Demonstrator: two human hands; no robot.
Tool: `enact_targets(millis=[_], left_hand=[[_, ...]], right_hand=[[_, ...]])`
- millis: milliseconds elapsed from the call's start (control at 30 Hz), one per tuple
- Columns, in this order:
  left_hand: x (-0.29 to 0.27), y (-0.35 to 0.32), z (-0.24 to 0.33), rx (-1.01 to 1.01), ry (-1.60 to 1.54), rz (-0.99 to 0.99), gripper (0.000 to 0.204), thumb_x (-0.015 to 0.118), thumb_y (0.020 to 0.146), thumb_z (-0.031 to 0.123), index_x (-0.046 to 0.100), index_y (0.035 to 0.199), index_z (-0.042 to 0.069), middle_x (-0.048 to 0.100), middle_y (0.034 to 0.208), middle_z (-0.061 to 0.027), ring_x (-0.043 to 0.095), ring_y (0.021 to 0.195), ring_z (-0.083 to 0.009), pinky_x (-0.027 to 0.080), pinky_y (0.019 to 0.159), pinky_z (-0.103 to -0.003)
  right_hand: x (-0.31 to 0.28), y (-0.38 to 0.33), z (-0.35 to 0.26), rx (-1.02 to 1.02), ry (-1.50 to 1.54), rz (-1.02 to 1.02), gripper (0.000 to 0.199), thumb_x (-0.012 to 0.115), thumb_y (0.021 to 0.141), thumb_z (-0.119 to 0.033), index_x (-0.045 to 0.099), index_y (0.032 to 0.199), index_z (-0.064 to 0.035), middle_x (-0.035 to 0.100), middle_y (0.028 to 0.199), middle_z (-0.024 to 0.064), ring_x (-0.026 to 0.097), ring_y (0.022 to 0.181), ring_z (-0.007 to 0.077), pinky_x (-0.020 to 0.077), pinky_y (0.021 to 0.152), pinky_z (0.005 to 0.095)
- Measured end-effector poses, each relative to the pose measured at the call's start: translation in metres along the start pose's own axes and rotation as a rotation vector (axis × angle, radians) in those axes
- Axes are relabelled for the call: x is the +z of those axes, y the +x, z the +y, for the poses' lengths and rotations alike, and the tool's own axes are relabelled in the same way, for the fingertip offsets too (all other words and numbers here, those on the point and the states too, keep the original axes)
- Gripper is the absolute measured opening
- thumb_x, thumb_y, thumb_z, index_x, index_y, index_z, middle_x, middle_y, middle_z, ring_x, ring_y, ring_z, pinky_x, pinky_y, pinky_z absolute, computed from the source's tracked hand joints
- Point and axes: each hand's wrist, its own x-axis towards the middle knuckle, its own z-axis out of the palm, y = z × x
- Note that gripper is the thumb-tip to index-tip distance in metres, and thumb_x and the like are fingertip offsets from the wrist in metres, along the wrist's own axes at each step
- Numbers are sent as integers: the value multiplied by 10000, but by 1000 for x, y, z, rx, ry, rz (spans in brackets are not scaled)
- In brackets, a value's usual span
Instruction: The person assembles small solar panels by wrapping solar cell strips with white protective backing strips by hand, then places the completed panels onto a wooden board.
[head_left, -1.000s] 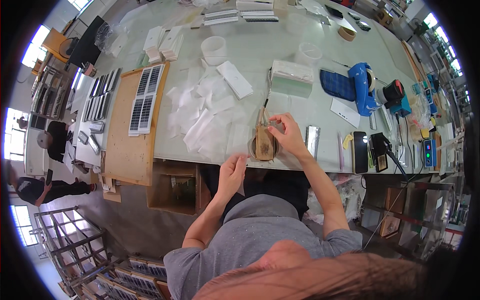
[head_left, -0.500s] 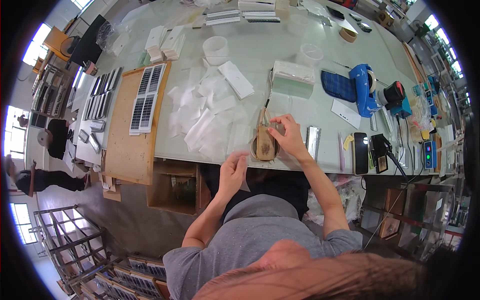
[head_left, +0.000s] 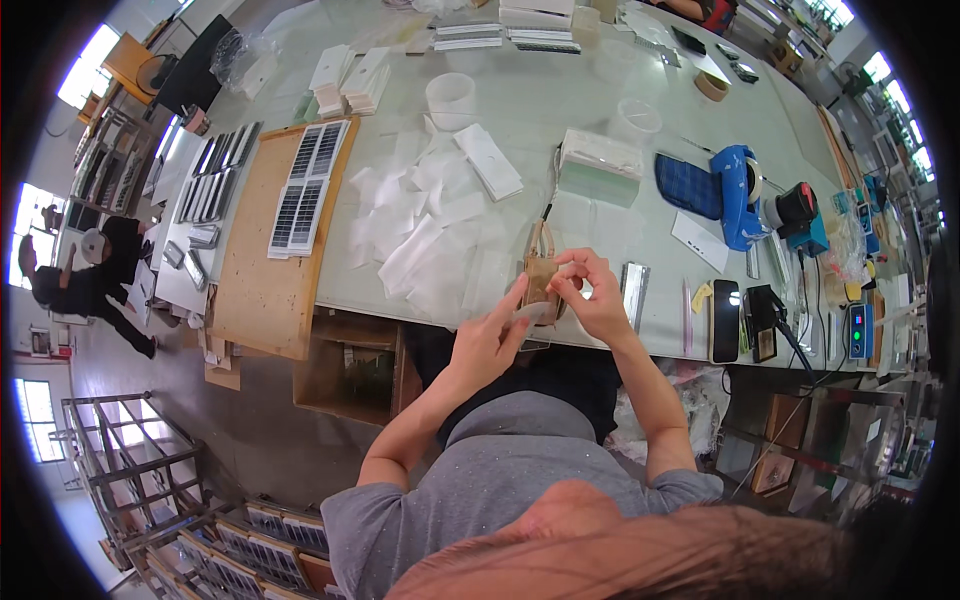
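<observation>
At the near edge of the table stands a small brown block (head_left: 541,270) with a cord at its far end. My left hand (head_left: 486,343) is against its left side, thumb and fingers closed on a translucent white sheet (head_left: 533,312) that lies over the block's near end. From the right, my right hand (head_left: 595,302) is at the block with thumb and index finger pinched together; whatever they may hold is too small to make out. Left of my hands spreads a loose heap of translucent white sheets (head_left: 410,240).
A wooden board (head_left: 250,240) carries dark panels at the left. Beyond the block stands a white-topped box (head_left: 600,165). A blue tape dispenser (head_left: 738,200), a phone (head_left: 725,320) and a metal bar (head_left: 634,290) lie rightward. Another person (head_left: 95,265) is at far left.
My left hand has moved right and up, bringing the sheet onto the block. My right thumb and finger have closed together beside it. The view has shifted slightly; the person at left has changed posture.
</observation>
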Motion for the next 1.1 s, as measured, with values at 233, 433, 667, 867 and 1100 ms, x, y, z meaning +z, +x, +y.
enact_targets(millis=[233,433,667,867,1100], left_hand=[[-10,1,11,146,153,65,547,638,879,116,500,1408,135,640,695,-106,586,510,-262,467,497,-358],[-11,3,8,269,261,117,610,661,798,78,524,1388,145,653,761,-61,608,555,-240,492,502,-356],[-10,0,6,300,342,133,594,659,798,89,537,1376,150,644,762,-32,608,555,-215,491,488,-342],[-5,2,5,305,332,126,561,664,816,106,549,1364,145,649,756,-35,617,558,-214,495,491,-343],[-11,-1,12,82,151,110,466,655,870,81,560,1326,66,555,542,-78,554,436,-214,439,463,-326]], right_hand=[[-1,-5,-14,-60,64,-24,241,646,903,-66,532,1114,-81,681,807,-13,511,716,50,366,688,221],[0,-10,-20,-70,33,2,268,655,877,-13,538,1110,-74,668,790,-13,501,719,45,356,679,220],[2,-12,-26,46,119,26,254,651,854,-75,584,1098,-94,700,774,-41,415,643,75,320,785,262],[-2,-15,-29,100,156,15,259,632,875,-43,573,1126,-62,681,786,-12,491,677,57,379,699,227],[-9,-7,-12,322,471,-44,351,612,913,-59,520,1251,-43,656,804,16,614,783,77,461,771,221]])
